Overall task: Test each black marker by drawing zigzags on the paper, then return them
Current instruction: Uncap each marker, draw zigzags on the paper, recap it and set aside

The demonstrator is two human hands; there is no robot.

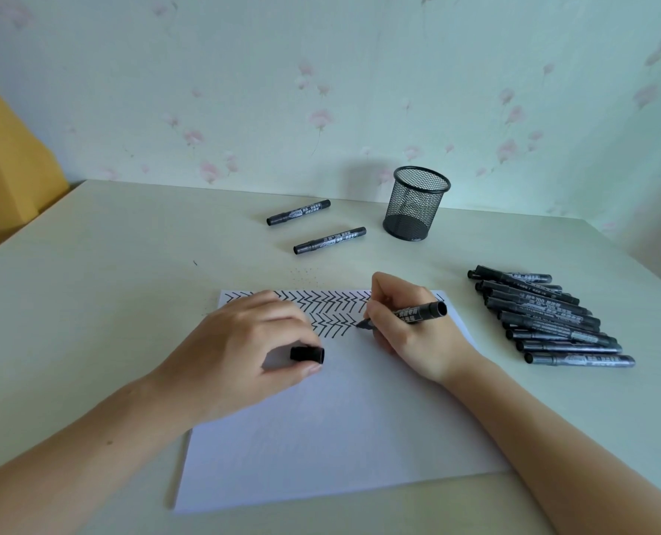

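I see the right hand point(410, 326) pinching a marker point(417, 311), tip on the paper point(340, 418); left hand point(244, 349) fingers pinch its cap point(307, 354). Piled markers point(549, 322) read "700"; other print is illegible.

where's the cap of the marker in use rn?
In the head view, the cap is pinched in the left hand, resting over the left part of the paper, just below the zigzags.

marker pile point(549, 322) blocking table's point(89, 264) right side, mesh cup point(416, 204) behind, two markers point(313, 227) beside it
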